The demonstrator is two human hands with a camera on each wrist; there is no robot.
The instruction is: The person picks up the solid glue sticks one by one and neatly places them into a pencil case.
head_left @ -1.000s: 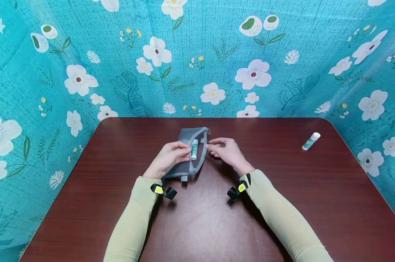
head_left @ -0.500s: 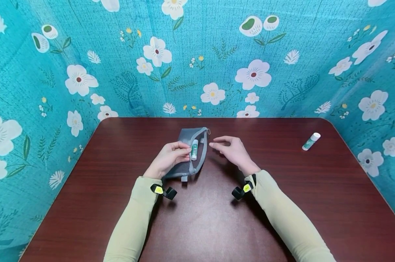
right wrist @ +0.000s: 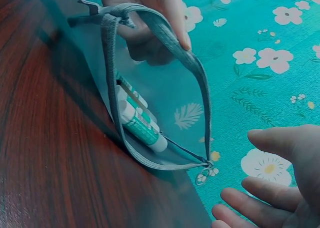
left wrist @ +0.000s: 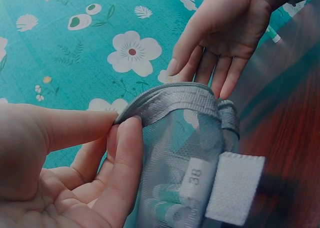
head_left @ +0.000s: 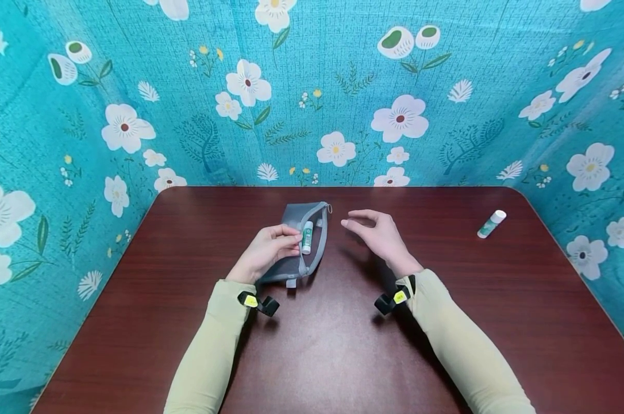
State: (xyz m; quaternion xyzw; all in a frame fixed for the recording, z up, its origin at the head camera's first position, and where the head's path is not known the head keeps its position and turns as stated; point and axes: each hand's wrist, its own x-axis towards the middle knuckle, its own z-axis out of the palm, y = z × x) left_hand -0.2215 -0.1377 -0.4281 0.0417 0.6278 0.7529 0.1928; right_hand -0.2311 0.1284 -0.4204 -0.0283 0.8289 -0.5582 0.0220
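A grey mesh zipper pouch (head_left: 293, 268) stands on its side on the table, with its mouth gaping toward the right. My left hand (head_left: 264, 251) pinches the near zipper edge between thumb and index finger, as the left wrist view also shows. Green-and-white glue sticks (right wrist: 145, 132) lie inside the pouch; at least two show in the right wrist view. To the right of the mouth, my right hand (head_left: 383, 237) hovers apart from the pouch with loosely extended fingers and holds nothing. Another glue stick (head_left: 491, 223) lies on the table at the far right.
The dark red wooden table (head_left: 312, 351) has a teal flowered cloth (head_left: 312, 92) hanging behind it and along both sides. A zipper pull ring (head_left: 330, 209) hangs at the pouch's far corner. A white tag (left wrist: 235, 188) sticks out from its near end.
My right hand has let go of the pouch's right edge and moved away to the right. The left hand and the pouch have stayed in place.
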